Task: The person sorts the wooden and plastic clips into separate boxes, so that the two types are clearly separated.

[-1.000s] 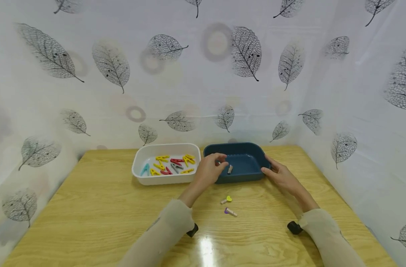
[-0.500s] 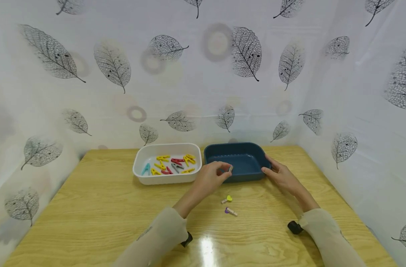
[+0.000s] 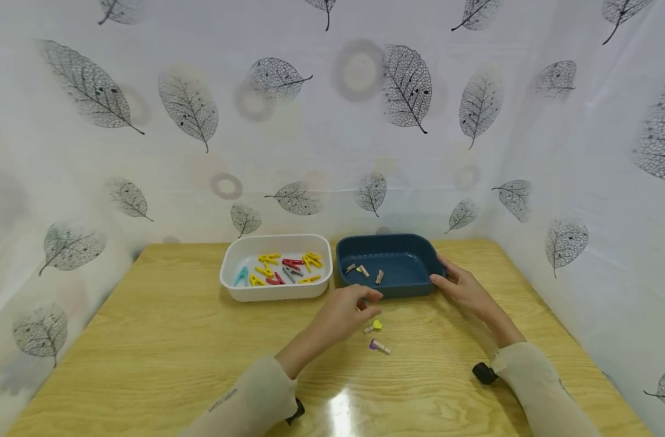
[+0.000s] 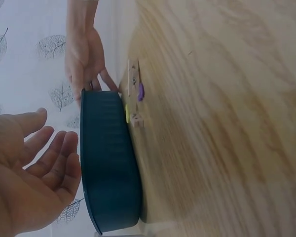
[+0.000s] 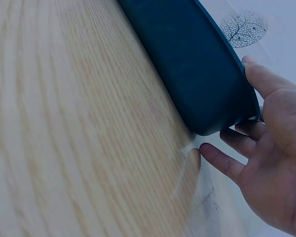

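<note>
My left hand [image 3: 340,312] hovers just in front of the blue tub [image 3: 403,290], thumb and fingers apart and loosely bent, with nothing between them. Below its fingertips on the table lies a small wooden clothespin with a yellow heart [image 3: 373,326]. Nearer me is another wooden clothespin with a purple piece [image 3: 381,347]. My right hand [image 3: 466,292] holds the tub's right end, thumb at the rim and fingers against the end wall in the right wrist view. Inside the tub, toward its left and middle, small wooden clothespins [image 3: 380,277] lie on the floor.
Left of the blue tub stands a white tub [image 3: 278,294] with several yellow, red, grey and teal plastic clothespins [image 3: 293,262] spread inside. Both stand near the back of the wooden table [image 3: 190,340]. A leaf-printed sheet [image 3: 332,152] rises behind and at the sides.
My left hand has drawn back from over the blue tub toward me, uncovering clothespins in its left part. My right hand has stayed on the tub's right end.
</note>
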